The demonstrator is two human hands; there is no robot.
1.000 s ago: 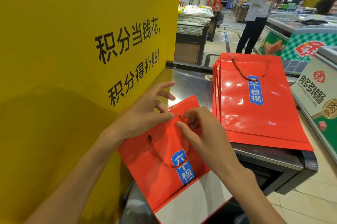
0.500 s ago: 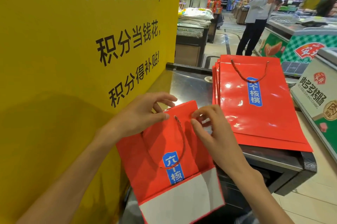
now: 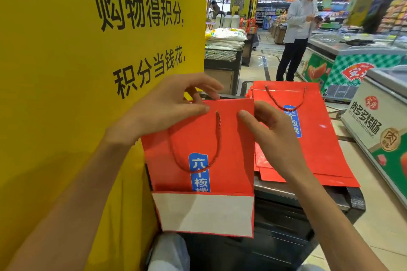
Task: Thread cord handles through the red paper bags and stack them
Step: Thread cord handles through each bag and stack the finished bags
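Left hand [image 3: 174,105] pinches the top edge of a flat red bag [image 3: 198,138] | right hand [image 3: 271,129] pinches its top right corner | bag held up, cord handle [image 3: 217,138] hanging in front | stack of finished bags [image 3: 312,129] just right on the steel counter [image 3: 286,191]

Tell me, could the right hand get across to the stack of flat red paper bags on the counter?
Probably yes: the right hand already hovers over the stack of flat red paper bags, nothing between, though it pinches the held red paper bag.
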